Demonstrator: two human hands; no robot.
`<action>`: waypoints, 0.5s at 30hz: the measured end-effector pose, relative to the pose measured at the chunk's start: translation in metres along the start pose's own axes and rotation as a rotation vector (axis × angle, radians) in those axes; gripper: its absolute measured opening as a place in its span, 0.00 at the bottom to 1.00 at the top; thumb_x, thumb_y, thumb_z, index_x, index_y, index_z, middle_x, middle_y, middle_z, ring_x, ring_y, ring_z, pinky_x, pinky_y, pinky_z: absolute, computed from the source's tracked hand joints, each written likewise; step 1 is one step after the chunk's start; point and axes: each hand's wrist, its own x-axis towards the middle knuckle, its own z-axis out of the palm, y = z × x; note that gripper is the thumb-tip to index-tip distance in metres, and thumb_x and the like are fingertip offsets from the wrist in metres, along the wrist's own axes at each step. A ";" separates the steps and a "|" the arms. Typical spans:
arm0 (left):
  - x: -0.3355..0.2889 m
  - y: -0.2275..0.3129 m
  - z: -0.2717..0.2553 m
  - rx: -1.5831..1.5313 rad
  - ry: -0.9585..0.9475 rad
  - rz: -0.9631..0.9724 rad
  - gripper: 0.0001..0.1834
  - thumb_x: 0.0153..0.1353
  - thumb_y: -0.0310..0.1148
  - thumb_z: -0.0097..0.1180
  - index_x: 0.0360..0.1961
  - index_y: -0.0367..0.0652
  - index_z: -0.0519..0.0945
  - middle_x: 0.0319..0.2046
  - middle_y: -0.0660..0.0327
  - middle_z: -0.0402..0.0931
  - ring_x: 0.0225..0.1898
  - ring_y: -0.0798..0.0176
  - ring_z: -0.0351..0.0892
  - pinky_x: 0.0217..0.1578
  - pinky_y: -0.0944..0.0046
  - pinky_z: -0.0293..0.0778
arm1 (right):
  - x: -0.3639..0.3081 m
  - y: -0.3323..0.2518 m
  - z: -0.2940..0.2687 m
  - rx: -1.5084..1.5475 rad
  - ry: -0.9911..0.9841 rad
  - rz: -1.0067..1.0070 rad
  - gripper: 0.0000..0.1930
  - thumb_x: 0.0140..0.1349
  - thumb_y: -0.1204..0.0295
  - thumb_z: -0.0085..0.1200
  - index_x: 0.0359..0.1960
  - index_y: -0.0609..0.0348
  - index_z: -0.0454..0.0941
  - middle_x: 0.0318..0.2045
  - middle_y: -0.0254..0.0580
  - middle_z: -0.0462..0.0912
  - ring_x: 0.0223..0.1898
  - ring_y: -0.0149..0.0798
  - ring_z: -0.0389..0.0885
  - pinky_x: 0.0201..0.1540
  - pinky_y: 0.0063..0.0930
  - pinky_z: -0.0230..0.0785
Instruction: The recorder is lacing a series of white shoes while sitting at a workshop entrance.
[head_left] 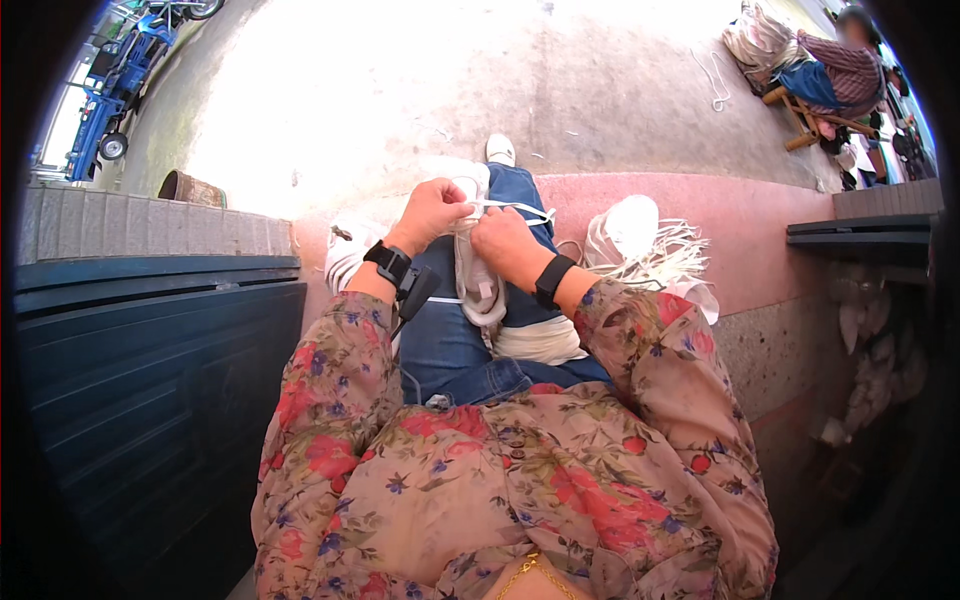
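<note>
A white shoe [482,300] lies lengthwise over my jeans-clad lap, its heel toward me and its toe end partly hidden by my hands. My left hand [436,212] is closed in a pinch on a white shoelace at the front of the shoe. Just to its right, my right hand [505,243] has its fingers curled over the shoe's opening and the same lacing. A loose length of white shoelace [525,212] stretches rightward above my right hand. Exactly how the lace runs between my fingers is hidden.
Right of my legs sits a bundle of white laces [655,250]; another white bundle [345,258] is at the left. Dark blue door panels [160,350] flank me on the left. A seated person [840,75] is at far right, and a blue three-wheeler [115,85] at far left.
</note>
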 end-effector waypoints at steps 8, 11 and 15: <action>0.014 0.039 0.016 -0.274 -0.075 -0.065 0.08 0.47 0.30 0.61 0.25 0.36 0.78 0.22 0.64 0.74 0.23 0.73 0.70 0.23 0.74 0.66 | -0.021 0.023 -0.021 0.437 0.555 -0.074 0.06 0.44 0.79 0.47 0.25 0.54 0.70 0.26 0.39 0.67 0.34 0.42 0.68 0.36 0.33 0.58; 0.019 0.031 0.021 0.159 -0.121 0.060 0.10 0.37 0.33 0.63 0.21 0.38 0.80 0.19 0.56 0.77 0.24 0.64 0.76 0.28 0.68 0.70 | -0.037 0.039 -0.137 0.261 1.008 -0.050 0.06 0.48 0.82 0.43 0.27 0.57 0.69 0.27 0.40 0.69 0.32 0.42 0.67 0.35 0.34 0.60; 0.024 0.031 0.036 0.346 -0.254 0.140 0.11 0.42 0.35 0.60 0.23 0.37 0.80 0.22 0.52 0.77 0.28 0.56 0.77 0.33 0.63 0.71 | -0.199 0.175 -0.288 -0.951 0.936 0.826 0.09 0.50 0.75 0.50 0.34 0.61 0.69 0.24 0.38 0.71 0.24 0.33 0.71 0.25 0.27 0.63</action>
